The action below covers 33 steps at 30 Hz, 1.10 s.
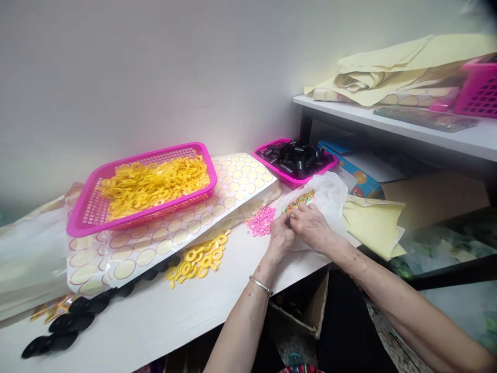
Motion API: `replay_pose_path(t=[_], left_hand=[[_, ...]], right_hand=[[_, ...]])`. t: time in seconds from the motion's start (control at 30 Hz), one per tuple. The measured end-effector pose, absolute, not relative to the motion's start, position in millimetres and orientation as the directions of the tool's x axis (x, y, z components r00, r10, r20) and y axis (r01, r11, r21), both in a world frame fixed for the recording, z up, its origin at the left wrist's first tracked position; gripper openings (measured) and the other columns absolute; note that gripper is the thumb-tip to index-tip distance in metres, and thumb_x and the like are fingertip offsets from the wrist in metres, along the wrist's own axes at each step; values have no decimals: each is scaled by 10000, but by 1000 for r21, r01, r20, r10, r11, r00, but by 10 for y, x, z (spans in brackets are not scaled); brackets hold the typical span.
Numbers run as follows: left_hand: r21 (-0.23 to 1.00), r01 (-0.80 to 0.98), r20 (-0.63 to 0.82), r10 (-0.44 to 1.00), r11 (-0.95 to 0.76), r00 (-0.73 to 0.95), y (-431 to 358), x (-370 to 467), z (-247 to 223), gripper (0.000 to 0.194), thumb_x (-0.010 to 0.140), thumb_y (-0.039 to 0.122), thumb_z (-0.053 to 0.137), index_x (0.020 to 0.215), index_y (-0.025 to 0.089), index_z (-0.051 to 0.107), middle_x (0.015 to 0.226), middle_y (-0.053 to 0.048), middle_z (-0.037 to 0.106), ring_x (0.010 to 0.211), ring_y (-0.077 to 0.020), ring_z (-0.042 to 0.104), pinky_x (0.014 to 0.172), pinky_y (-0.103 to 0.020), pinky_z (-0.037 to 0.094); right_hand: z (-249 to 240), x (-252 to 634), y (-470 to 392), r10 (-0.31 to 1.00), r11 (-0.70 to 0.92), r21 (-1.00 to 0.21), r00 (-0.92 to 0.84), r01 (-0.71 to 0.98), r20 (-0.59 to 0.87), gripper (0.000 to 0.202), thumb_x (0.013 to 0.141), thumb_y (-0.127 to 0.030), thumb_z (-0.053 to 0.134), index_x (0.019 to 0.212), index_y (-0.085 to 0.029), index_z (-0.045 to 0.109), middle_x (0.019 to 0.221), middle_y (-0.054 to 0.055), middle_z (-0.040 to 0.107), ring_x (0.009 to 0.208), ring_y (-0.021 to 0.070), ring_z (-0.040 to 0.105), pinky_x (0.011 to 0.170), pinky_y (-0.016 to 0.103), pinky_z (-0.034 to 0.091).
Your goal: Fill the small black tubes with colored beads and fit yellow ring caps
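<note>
My left hand (282, 233) and my right hand (311, 225) meet at the near edge of an opened white plastic bag (330, 189). Fingers on both are bent and drawn together, fingertips almost touching; whatever they pinch is hidden or too small to name. Just beyond the fingers, small multicoloured beads (301, 201) lie in the bag. A heap of small pink pieces (261, 221) is on the white table (233, 280), close to the left hand. Farther left, flat yellow ring-shaped pieces with short tabs (204, 259) lie loosely on the tabletop.
A pink basket (83, 204) of yellow pieces rests on stacked sticker sheets (182, 237). Black cylinders (297, 155) fill another pink basket (293, 181). Black rounded pieces (72, 322) line the left side. A shelf (419, 124) overhangs at right; an open cardboard box (320, 305) stands below the table edge.
</note>
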<state>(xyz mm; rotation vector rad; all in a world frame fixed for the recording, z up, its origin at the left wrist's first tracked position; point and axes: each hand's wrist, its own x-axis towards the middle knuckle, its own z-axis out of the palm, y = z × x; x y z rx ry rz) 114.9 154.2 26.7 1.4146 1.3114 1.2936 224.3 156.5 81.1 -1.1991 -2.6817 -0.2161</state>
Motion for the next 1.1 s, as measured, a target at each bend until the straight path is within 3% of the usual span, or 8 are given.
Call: replay_pose_path(t=[0.07, 0.17, 0.23, 0.3, 0.47, 0.6, 0.8, 1.1], left_hand=[[984, 146, 109, 992, -98, -67, 1525, 1143, 270, 189, 531, 141, 630, 720, 134, 642, 626, 27, 603, 599, -116, 520, 574, -216, 402], [996, 73, 55, 994, -48, -91, 1470, 1101, 272, 246, 512, 170, 686, 753, 139, 644, 610, 35, 586, 558, -94, 497, 550, -205, 397], [998, 23, 57, 993, -55, -101, 1409, 1030, 259, 259, 520, 170, 691, 773, 149, 641, 637, 34, 595, 564, -88, 501, 557, -201, 403], [997, 12, 74, 989, -73, -126, 1319, 912, 231, 243, 526, 141, 680, 763, 156, 633, 661, 36, 600, 572, -83, 505, 566, -196, 406], [999, 53, 22, 971, -10, -239, 962, 487, 123, 249, 524, 124, 671, 765, 158, 615, 685, 34, 599, 576, -83, 503, 566, -198, 407], [978, 196, -8, 946, 75, -324, 664, 222, 34, 244, 540, 103, 629, 777, 163, 618, 683, 29, 599, 619, -104, 523, 612, -216, 420], [951, 308, 91, 947, 8, -307, 495, 98, -130, 242, 590, 150, 623, 831, 171, 626, 755, 6, 624, 705, -132, 551, 709, -252, 446], [959, 278, 121, 964, -52, -238, 468, 58, -184, 289, 604, 157, 659, 893, 158, 642, 868, -36, 663, 817, -177, 595, 791, -303, 471]], right_hand=[[734, 2286, 1603, 772, 604, -58, -565, 795, 292, 172, 775, -125, 502, 786, -150, 671, 829, 116, 604, 840, 237, 461, 665, 348, 320], [558, 2391, 1706, 847, 520, -426, -384, 740, 367, 186, 763, -155, 498, 830, -187, 668, 831, 63, 631, 827, 199, 518, 686, 304, 379], [425, 2447, 1776, 900, 435, -664, -289, 608, 325, 185, 755, -202, 509, 858, -180, 661, 817, 36, 651, 786, 174, 559, 689, 281, 413], [312, 2475, 1824, 939, 342, -760, -236, 552, 251, 199, 743, -250, 527, 869, -166, 657, 809, 30, 662, 748, 166, 579, 675, 271, 427], [262, 2393, 1818, 941, 338, -488, -287, 804, 178, 185, 784, -250, 486, 809, -176, 654, 818, 55, 647, 754, 187, 559, 661, 283, 392], [393, 2047, 1746, 874, 409, -245, -300, 879, 384, 175, 788, -160, 471, 855, -143, 633, 938, 116, 606, 891, 232, 511, 750, 316, 373], [434, 1060, 1693, 575, 807, -318, -784, 497, 235, 155, 820, -169, 477, 752, -175, 616, 890, 48, 580, 864, 163, 515, 751, 255, 369], [322, 314, 1684, 462, 875, -199, -884, 441, 73, 238, 751, -163, 498, 969, -202, 588, 977, 60, 532, 854, 200, 502, 709, 307, 366]])
